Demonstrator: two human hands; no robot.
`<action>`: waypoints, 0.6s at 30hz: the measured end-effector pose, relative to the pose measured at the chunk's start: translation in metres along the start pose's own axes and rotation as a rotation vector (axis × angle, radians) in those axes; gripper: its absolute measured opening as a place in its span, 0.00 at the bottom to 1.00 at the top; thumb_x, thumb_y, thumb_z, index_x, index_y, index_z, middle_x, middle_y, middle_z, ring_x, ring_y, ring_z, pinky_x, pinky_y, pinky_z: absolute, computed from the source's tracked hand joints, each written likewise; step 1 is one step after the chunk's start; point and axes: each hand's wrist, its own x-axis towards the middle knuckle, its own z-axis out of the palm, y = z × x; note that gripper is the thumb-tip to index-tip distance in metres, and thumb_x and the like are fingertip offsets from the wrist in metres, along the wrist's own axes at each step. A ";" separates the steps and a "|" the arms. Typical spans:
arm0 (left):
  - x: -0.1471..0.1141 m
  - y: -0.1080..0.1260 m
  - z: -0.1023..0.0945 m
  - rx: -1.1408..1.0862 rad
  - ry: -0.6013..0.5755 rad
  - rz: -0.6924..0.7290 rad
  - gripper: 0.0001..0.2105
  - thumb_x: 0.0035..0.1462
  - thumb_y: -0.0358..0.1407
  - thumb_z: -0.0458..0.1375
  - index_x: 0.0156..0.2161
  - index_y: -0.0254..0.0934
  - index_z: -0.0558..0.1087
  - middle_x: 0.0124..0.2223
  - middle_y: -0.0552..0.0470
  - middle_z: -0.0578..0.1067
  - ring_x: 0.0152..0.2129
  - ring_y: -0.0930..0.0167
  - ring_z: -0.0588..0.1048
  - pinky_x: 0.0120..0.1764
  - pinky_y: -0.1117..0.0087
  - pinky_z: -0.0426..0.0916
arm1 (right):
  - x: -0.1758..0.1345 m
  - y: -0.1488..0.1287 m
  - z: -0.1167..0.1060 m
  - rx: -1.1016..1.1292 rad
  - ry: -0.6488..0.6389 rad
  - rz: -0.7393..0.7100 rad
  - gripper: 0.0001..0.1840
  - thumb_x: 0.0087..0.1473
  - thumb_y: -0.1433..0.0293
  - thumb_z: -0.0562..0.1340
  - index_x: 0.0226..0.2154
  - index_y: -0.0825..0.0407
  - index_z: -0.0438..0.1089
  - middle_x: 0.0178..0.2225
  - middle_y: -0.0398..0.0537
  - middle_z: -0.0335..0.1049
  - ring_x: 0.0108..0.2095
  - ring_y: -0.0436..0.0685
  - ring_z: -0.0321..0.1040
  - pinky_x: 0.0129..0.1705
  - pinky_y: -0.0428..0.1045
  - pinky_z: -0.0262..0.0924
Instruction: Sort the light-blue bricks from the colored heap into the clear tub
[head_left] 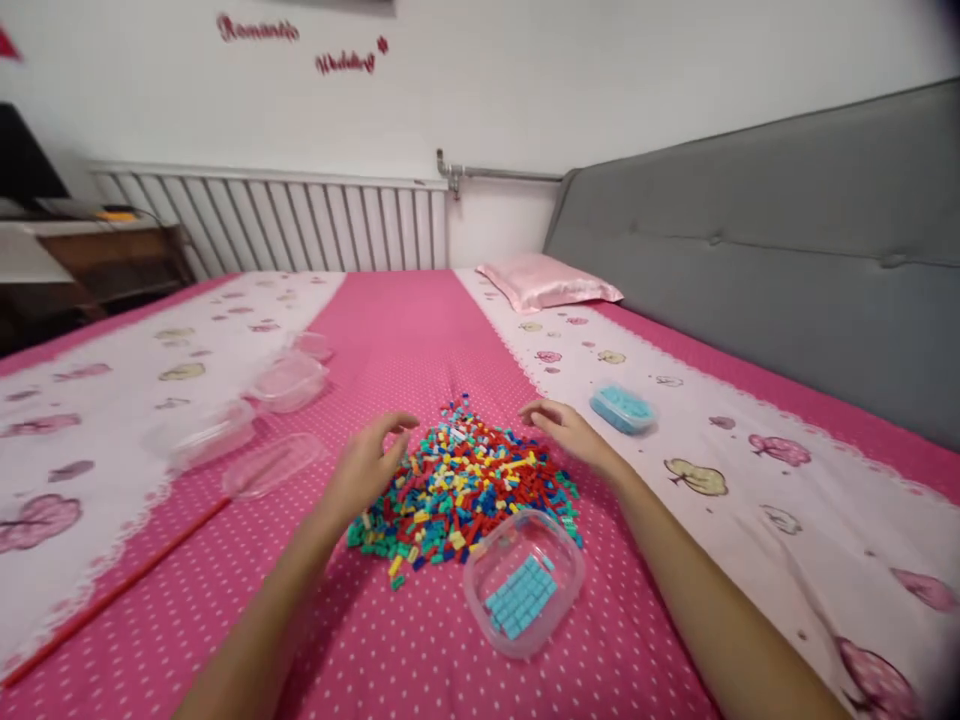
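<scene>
A heap of small toy bricks [480, 470] in red, yellow, green, blue and white lies on the bed before me. My left hand [371, 460] is at the heap's left edge, its thumb and fingers bent but apart, with nothing visible between them. On the far right side, my right hand [566, 430] reaches in with loosely curled fingers, also apart and holding nothing that I can see. Close to me, against the front of the heap, stands a clear plastic box [574, 590]. Inside it, light blue bricks [519, 603] sit in neat rows, one lying askew.
Another clear box with light blue bricks [624, 408] stands to the right. On the left are clear containers [289, 380], a transparent lid [274, 465] and a thin red stick [120, 590]. A pink pillow [544, 282] lies by the grey headboard [772, 210].
</scene>
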 end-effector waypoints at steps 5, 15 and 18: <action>0.041 -0.018 0.004 0.094 -0.234 -0.037 0.13 0.66 0.41 0.57 0.47 0.34 0.76 0.44 0.47 0.81 0.41 0.69 0.79 0.48 0.61 0.74 | 0.051 0.003 0.013 0.007 -0.089 -0.048 0.20 0.64 0.59 0.62 0.53 0.53 0.69 0.52 0.53 0.70 0.48 0.58 0.71 0.49 0.59 0.70; 0.051 0.005 0.071 0.326 -0.233 0.010 0.14 0.65 0.30 0.52 0.49 0.43 0.77 0.51 0.49 0.81 0.51 0.62 0.76 0.57 0.59 0.65 | 0.045 0.011 0.063 -0.156 -0.131 -0.173 0.18 0.64 0.60 0.61 0.52 0.52 0.71 0.54 0.53 0.70 0.52 0.59 0.69 0.54 0.62 0.67; 0.051 0.010 0.070 0.373 -0.225 0.020 0.12 0.64 0.31 0.54 0.48 0.42 0.77 0.48 0.48 0.81 0.49 0.62 0.77 0.54 0.60 0.65 | 0.044 0.000 0.071 -0.193 -0.142 -0.207 0.18 0.64 0.60 0.62 0.52 0.52 0.70 0.54 0.53 0.70 0.52 0.59 0.69 0.54 0.62 0.66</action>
